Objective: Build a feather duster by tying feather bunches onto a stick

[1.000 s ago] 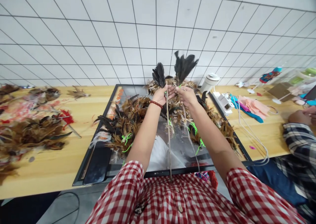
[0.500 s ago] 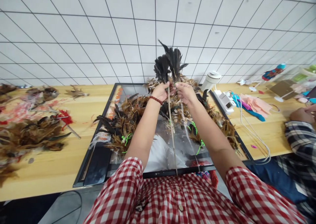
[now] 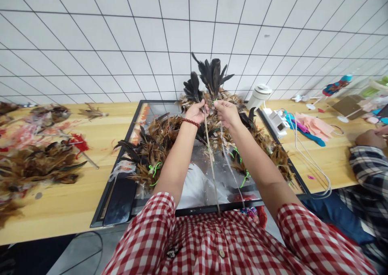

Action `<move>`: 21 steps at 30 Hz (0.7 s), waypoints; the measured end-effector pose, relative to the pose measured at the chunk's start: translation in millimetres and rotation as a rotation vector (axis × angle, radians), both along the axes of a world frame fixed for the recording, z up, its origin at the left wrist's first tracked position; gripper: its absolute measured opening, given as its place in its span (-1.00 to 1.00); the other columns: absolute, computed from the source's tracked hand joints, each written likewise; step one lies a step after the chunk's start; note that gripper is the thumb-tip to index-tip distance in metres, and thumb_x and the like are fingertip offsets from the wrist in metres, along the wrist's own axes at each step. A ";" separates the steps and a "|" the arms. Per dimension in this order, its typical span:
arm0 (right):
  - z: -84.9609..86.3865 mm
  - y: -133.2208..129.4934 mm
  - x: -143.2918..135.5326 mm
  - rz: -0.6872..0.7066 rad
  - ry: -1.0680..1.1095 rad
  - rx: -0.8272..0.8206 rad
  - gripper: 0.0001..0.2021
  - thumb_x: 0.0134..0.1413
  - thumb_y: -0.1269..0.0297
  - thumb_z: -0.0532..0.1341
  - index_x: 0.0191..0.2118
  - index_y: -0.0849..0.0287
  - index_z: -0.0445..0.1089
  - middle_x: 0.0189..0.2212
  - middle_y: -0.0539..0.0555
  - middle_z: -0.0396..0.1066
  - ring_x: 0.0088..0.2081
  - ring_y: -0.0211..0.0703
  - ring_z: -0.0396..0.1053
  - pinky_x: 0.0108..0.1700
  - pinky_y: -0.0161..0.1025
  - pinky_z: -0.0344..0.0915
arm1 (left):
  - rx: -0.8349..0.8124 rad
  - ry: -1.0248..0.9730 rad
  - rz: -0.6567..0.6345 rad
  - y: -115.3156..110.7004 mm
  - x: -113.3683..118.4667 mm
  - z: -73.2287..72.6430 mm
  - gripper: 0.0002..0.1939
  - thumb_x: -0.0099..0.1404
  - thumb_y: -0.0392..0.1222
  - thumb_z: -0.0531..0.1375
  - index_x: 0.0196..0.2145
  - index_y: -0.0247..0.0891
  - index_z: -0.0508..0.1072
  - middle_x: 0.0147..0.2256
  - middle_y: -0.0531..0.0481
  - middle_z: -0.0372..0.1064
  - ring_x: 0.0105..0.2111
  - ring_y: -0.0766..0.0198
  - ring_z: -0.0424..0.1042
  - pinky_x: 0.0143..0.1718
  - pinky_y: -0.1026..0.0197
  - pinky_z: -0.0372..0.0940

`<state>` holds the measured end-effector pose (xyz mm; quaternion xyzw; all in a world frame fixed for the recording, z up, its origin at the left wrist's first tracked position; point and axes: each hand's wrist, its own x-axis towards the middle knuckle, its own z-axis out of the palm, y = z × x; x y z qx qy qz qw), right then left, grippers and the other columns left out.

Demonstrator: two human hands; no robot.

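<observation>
My left hand [image 3: 196, 112], with a red bead bracelet at the wrist, is closed on a thin pale stick [image 3: 210, 154] that slants down to my shirt. A small bunch of black feathers [image 3: 192, 87] fans up from beside its fingers. My right hand [image 3: 226, 112] pinches near the base of a taller bunch of black feathers [image 3: 213, 75], where a bit of bright green shows. A clear plastic strip [image 3: 228, 162] hangs from under my right hand toward the table edge. Fingers hide the exact joint between stick and feathers.
Brown feather bundles [image 3: 157, 145] with green ties lie on a black-framed glass panel [image 3: 194, 160]. A phone [image 3: 120, 198] rests at its left, a white cup [image 3: 259, 96] and power strip [image 3: 276, 122] at right. More feathers [image 3: 42, 162] lie left; another person's plaid sleeve [image 3: 368, 162] is far right.
The small black feather bunch has shifted left and lower, leaving a wider gap to the taller bunch, which is spread more. Both hands stay in nearly the same place.
</observation>
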<state>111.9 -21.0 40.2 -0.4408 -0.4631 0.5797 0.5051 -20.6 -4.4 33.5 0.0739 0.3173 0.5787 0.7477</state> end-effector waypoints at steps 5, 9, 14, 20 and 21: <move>-2.7 1.4 -12.1 -0.030 -0.078 0.035 -0.61 -0.18 0.16 0.52 -0.41 0.15 0.29 -0.60 -0.11 0.30 -0.58 -0.38 0.20 -0.60 -0.43 0.04 | 0.001 0.143 0.009 0.2 14.0 -7.6 -0.83 0.42 -0.37 0.10 -0.18 -0.35 0.51 -0.57 0.03 0.39 -0.56 0.32 0.40 -0.30 0.22 0.46; -16.0 6.7 -13.1 -0.086 -0.177 0.122 -0.65 -0.16 0.20 0.48 -0.44 0.14 0.27 -0.57 -0.11 0.31 -0.52 -0.32 0.27 -0.43 -0.35 0.30 | 0.077 0.167 -0.008 -4.0 14.5 -6.9 -0.83 0.46 -0.27 0.10 -0.15 -0.34 0.50 -0.49 -0.01 0.48 -0.49 0.30 0.47 -0.24 0.19 0.47; -20.3 6.0 -13.8 -0.141 -0.522 0.271 -0.83 -0.05 0.24 0.36 -0.44 0.15 0.37 -0.50 -0.06 0.40 -0.39 -0.25 0.34 -0.22 -0.29 0.35 | 0.129 0.245 -0.048 -3.0 20.4 -5.5 -0.75 0.33 -0.04 0.33 -0.28 -0.32 0.50 -0.54 -0.01 0.46 -0.48 0.29 0.50 -0.33 0.25 0.42; -4.5 2.0 15.7 -0.087 -0.610 0.375 -0.88 -0.04 0.27 0.36 -0.37 0.19 0.50 -0.41 0.02 0.47 -0.29 -0.15 0.40 -0.16 -0.22 0.34 | 0.021 0.272 -0.063 -5.3 0.3 -4.3 -0.66 0.36 0.11 0.27 -0.26 -0.26 0.44 -0.57 0.08 0.36 -0.53 0.36 0.43 -0.31 0.25 0.42; -6.3 0.4 21.8 -0.075 -0.665 0.382 -0.90 -0.05 0.28 0.37 -0.40 0.19 0.51 -0.44 0.02 0.46 -0.29 -0.14 0.40 -0.17 -0.22 0.33 | 0.008 0.271 -0.075 -7.0 -6.6 -4.3 -0.68 0.38 0.09 0.25 -0.28 -0.25 0.42 -0.59 0.12 0.30 -0.58 0.40 0.37 -0.37 0.29 0.39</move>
